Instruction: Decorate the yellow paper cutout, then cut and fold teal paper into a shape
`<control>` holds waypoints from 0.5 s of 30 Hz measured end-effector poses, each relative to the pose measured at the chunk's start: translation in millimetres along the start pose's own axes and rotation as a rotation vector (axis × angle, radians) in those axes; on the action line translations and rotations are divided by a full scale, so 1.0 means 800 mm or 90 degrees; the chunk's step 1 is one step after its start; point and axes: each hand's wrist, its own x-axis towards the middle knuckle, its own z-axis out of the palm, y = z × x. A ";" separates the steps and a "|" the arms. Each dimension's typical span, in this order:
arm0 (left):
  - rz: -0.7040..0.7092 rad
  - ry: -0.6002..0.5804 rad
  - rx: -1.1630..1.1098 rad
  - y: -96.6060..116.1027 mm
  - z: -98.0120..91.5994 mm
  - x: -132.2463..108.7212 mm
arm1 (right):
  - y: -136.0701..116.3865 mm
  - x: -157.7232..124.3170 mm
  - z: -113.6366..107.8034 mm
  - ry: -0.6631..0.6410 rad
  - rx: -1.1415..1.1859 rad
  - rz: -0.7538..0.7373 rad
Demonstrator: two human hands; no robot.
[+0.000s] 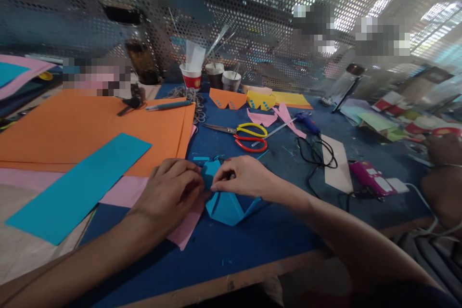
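A folded piece of blue paper (225, 211) with angled cut edges lies on the blue tabletop, between and under my hands. My right hand (245, 175) pinches it near the middle, thumb against forefinger. At its left side, my left hand (176, 185) has its fingers bent together on the paper's edge; their tips are partly hidden. Pink paper (184, 236) shows beneath my left hand. Just beyond both hands lie scissors (249, 135) with one yellow and one red handle loop, blades pointing left.
Orange sheets (90, 125) carry a blue paper strip (83, 187) and a cutter (169, 105). Farther back stand paper cups (191, 77) and cut orange and yellow pieces (227, 99). A corded glue gun (308, 123) and purple box (371, 179) lie right, near another person's hand (443, 149).
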 end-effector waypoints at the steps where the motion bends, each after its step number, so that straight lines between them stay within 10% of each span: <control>1: 0.000 0.004 0.000 0.001 0.000 0.000 | 0.000 0.000 0.000 0.001 -0.005 0.001; 15: 0.000 0.005 0.000 0.001 0.000 0.001 | 0.001 0.000 0.010 0.022 -0.045 0.007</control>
